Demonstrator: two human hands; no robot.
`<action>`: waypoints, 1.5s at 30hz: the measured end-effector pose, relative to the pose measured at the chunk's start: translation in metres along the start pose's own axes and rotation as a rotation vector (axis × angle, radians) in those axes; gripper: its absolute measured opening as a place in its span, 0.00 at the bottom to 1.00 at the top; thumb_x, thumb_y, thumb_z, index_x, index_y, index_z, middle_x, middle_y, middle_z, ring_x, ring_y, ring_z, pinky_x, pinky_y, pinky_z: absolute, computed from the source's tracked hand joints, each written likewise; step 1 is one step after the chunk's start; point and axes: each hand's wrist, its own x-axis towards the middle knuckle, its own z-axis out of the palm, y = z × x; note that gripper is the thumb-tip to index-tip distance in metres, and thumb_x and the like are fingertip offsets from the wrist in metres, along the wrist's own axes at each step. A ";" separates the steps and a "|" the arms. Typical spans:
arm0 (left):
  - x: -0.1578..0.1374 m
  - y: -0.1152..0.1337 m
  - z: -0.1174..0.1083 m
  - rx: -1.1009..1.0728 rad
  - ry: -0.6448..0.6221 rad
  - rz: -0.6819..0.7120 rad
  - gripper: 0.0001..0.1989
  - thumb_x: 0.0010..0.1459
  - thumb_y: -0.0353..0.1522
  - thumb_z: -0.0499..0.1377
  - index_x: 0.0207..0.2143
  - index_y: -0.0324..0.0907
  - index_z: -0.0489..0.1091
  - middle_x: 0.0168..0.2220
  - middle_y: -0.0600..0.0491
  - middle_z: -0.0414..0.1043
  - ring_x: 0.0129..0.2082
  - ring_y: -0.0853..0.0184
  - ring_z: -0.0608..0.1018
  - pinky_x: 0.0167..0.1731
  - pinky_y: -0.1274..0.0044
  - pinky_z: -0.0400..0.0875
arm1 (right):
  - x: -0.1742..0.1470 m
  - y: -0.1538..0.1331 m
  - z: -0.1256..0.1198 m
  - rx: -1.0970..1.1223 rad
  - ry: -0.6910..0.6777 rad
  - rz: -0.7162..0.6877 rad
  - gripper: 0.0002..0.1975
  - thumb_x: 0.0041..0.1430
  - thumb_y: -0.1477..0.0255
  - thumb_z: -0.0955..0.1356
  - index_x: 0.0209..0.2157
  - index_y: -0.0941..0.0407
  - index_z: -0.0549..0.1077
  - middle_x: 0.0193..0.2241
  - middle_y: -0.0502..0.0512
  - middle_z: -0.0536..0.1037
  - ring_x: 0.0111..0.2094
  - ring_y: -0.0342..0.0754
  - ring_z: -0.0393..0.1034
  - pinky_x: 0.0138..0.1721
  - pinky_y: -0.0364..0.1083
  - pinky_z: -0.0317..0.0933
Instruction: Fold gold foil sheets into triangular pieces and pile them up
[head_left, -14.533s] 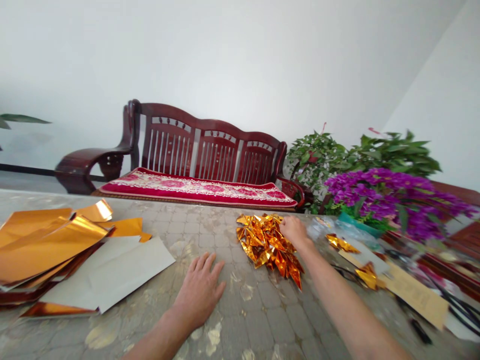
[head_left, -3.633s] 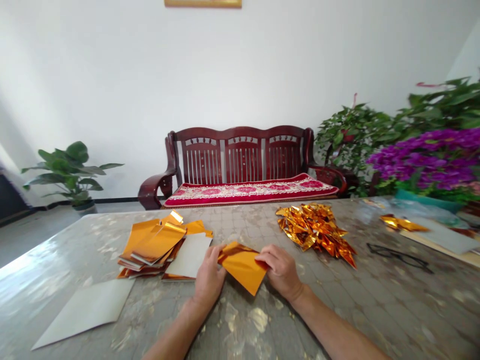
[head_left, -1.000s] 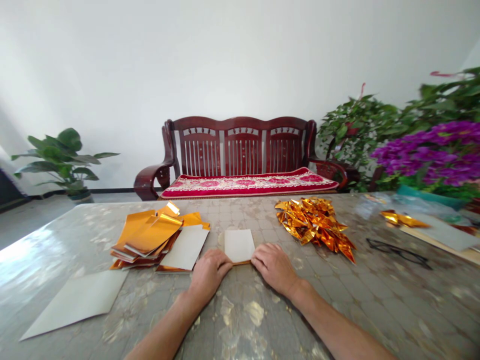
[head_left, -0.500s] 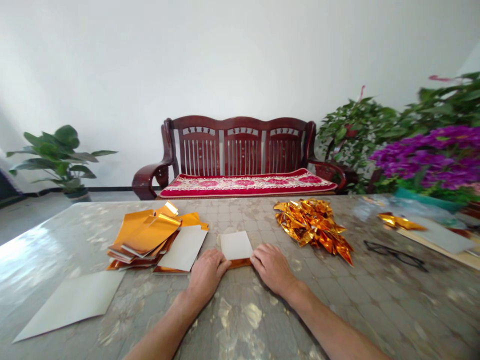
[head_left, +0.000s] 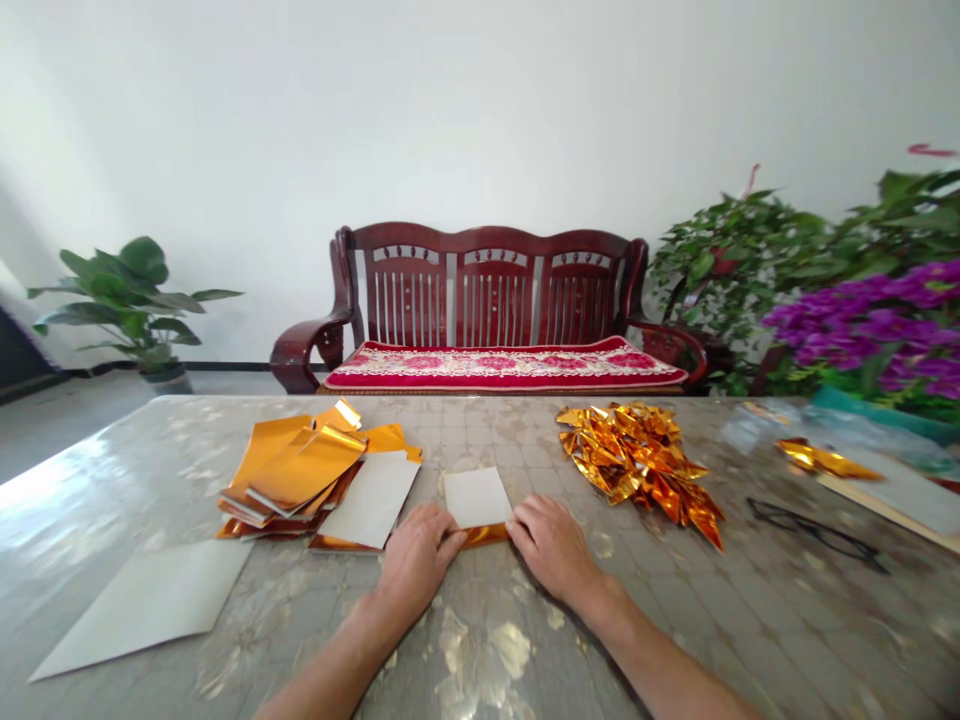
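In front of me on the table lies a small sheet of foil paper (head_left: 478, 497), white side up, its near edge folded over into a gold strip. My left hand (head_left: 421, 545) pinches the left end of that strip, fingers closed and curled. At the strip's right end, my right hand (head_left: 547, 540) is closed the same way, thumb and fingertips on the corner. Just left of my left hand is a stack of gold foil paper (head_left: 300, 465), with a white-backed sheet (head_left: 373, 500) on its right side. Folded gold foil pieces (head_left: 641, 460) lie heaped beyond my right hand.
A large pale sheet (head_left: 150, 605) lies at the table's left. Black glasses (head_left: 816, 532), a single gold piece (head_left: 825, 460) and a flat board (head_left: 911, 500) are on the right. A wooden bench (head_left: 495, 270) stands behind the table (head_left: 675, 640), with plants (head_left: 135, 300) at both sides.
The view has shifted slightly, so most things sit a little further right. Both hands stay at the two ends of the folded strip, which shows a bit more gold.
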 end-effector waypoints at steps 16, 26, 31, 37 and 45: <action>-0.002 0.001 0.001 -0.091 -0.005 -0.045 0.10 0.62 0.33 0.54 0.28 0.42 0.70 0.33 0.51 0.70 0.38 0.62 0.72 0.39 0.73 0.62 | 0.001 0.004 0.000 0.098 -0.065 0.068 0.11 0.66 0.68 0.64 0.29 0.54 0.72 0.33 0.50 0.73 0.38 0.46 0.67 0.40 0.45 0.55; -0.002 0.006 -0.002 -0.081 -0.015 -0.076 0.08 0.60 0.34 0.56 0.29 0.42 0.72 0.34 0.52 0.71 0.39 0.63 0.73 0.40 0.73 0.62 | 0.002 0.001 -0.003 0.104 -0.061 0.087 0.12 0.66 0.67 0.64 0.29 0.54 0.72 0.33 0.51 0.74 0.38 0.47 0.67 0.41 0.45 0.54; -0.001 0.009 0.001 -0.031 -0.014 -0.100 0.08 0.60 0.35 0.57 0.29 0.42 0.72 0.34 0.52 0.72 0.39 0.62 0.73 0.40 0.73 0.62 | 0.003 0.003 0.000 0.090 -0.044 0.100 0.12 0.65 0.66 0.65 0.29 0.54 0.72 0.32 0.51 0.74 0.38 0.46 0.67 0.40 0.45 0.53; 0.011 0.010 0.004 -0.063 -0.023 -0.104 0.08 0.60 0.33 0.57 0.29 0.42 0.73 0.34 0.52 0.72 0.39 0.64 0.74 0.40 0.76 0.62 | 0.009 0.014 0.003 0.152 -0.012 0.126 0.12 0.64 0.66 0.66 0.27 0.54 0.72 0.30 0.50 0.73 0.36 0.45 0.67 0.38 0.44 0.53; 0.049 0.012 0.001 0.015 -0.196 -0.113 0.07 0.57 0.33 0.59 0.29 0.41 0.74 0.34 0.51 0.72 0.35 0.65 0.74 0.33 0.77 0.59 | 0.009 0.021 0.005 0.177 0.036 0.160 0.12 0.66 0.66 0.64 0.28 0.54 0.72 0.31 0.51 0.73 0.36 0.46 0.68 0.37 0.43 0.54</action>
